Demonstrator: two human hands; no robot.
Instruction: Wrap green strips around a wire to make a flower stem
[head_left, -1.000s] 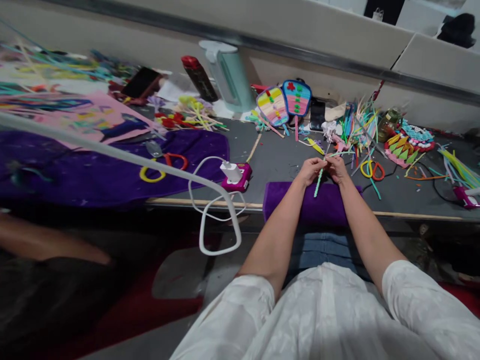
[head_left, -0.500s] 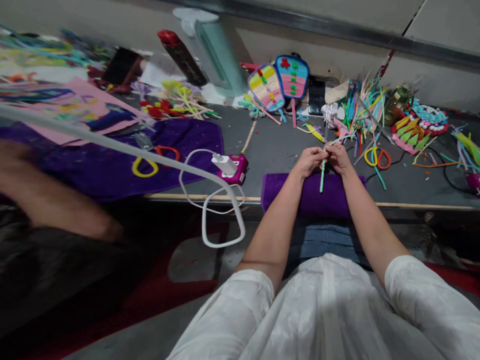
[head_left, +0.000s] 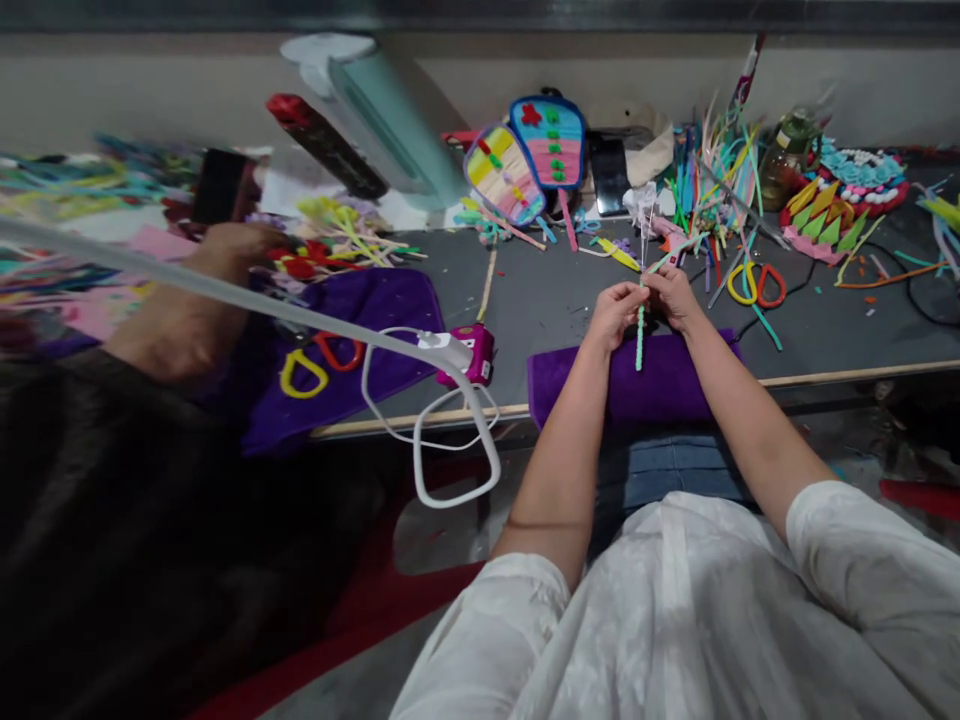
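My left hand point(head_left: 615, 312) and my right hand point(head_left: 673, 296) meet over the grey table point(head_left: 547, 290), both pinching the top of a light green pipe cleaner stem point(head_left: 639, 340) that hangs down between them. A thin wire rises from the pinch toward a small white flower piece point(head_left: 643, 203). Beneath my wrists lies a folded purple towel point(head_left: 600, 385) at the table's front edge.
Another person's arm point(head_left: 187, 310) reaches over a purple cloth point(head_left: 375, 300) at left. Yellow-and-red scissors point(head_left: 319, 360), a pink power strip point(head_left: 474, 352) with white cable, two paper fans point(head_left: 529, 165), a pile of pipe cleaners point(head_left: 720, 180), orange scissors point(head_left: 754, 285) and a mint bottle point(head_left: 390, 120) crowd the table.
The view has tilted and dropped lower. My hands stay pinched on the green stem. The other person's arm at left has reached forward onto the table.
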